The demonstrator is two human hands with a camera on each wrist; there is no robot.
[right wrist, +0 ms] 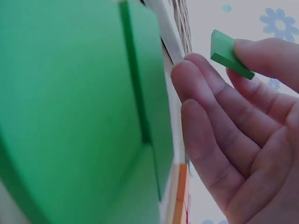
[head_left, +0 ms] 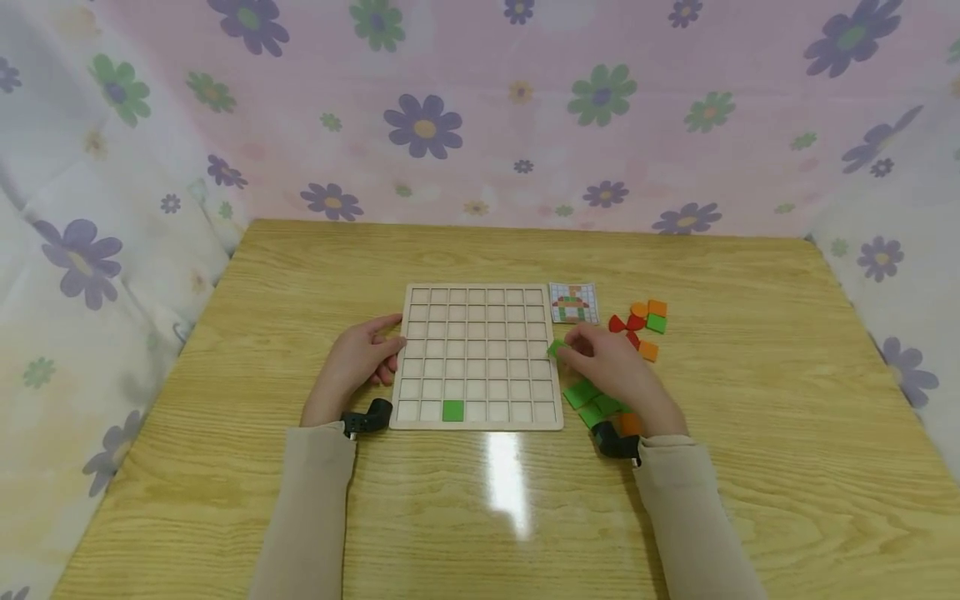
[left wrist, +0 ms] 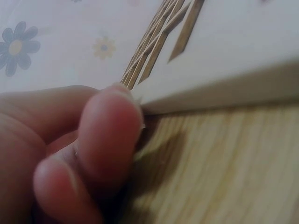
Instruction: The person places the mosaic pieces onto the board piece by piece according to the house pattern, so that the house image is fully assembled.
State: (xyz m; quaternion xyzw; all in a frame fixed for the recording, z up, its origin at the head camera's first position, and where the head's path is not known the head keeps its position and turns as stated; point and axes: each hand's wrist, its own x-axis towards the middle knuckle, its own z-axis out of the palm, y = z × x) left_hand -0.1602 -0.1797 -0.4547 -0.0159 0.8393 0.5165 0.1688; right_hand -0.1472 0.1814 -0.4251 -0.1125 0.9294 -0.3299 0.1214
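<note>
A wooden grid board [head_left: 470, 426] lies on the table, with one green square tile [head_left: 453, 411] in its front row. My left hand [head_left: 358, 358] rests at the board's left edge; in the left wrist view a fingertip [left wrist: 112, 126] is right at the board's side [left wrist: 224, 91]. Over by the right edge, my right hand [head_left: 611, 362] pinches another green square tile [right wrist: 228, 53] between thumb and forefinger, the other fingers loosely bent. Below that hand lie several green tiles [head_left: 580, 393], partly hidden by it and large in the right wrist view.
A small picture card [head_left: 574, 303] showing a coloured grid pattern sits at the board's back right corner. Farther right are red pieces [head_left: 617, 323], an orange round piece [head_left: 638, 309], orange squares [head_left: 657, 307] and a green square [head_left: 656, 323]. Flowered cloth [head_left: 480, 125] hangs behind the table.
</note>
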